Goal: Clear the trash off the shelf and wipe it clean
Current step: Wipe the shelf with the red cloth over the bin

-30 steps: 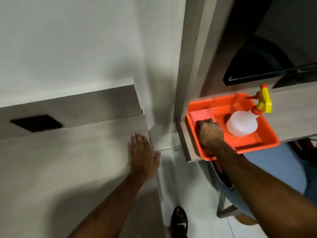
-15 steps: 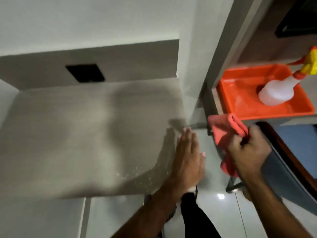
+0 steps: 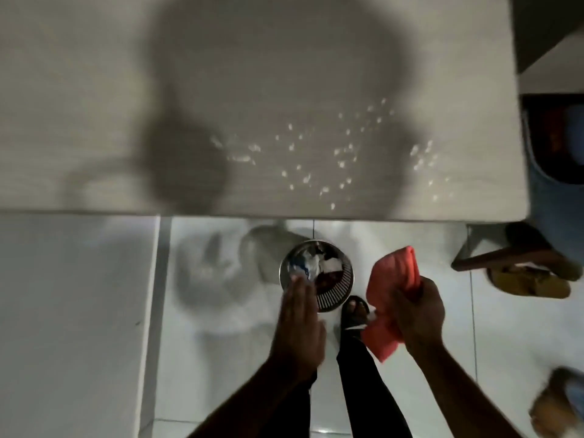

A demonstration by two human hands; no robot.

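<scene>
The grey wood-grain shelf (image 3: 126,90) fills the upper part of the view, with many small white droplets (image 3: 316,165) scattered over its right front area. My right hand (image 3: 417,314) grips a crumpled red cloth (image 3: 398,276) in front of the shelf's edge, above the floor. My left hand (image 3: 300,320) is flat with fingers together, empty, held over the near rim of a round metal trash bin (image 3: 328,273). Crumpled trash lies inside the bin, which stands on the floor just below the shelf's front edge.
White floor tiles (image 3: 79,311) lie below. My foot in a black sandal (image 3: 355,311) stands beside the bin. At the right are a chair leg (image 3: 505,251), a brown sandal (image 3: 531,282) and another shoe (image 3: 559,403). A white panel is at the left.
My right hand took the red cloth out of the orange tray and brought it down in front of the shelf. My left hand left the shelf. The view tilted down to the floor.
</scene>
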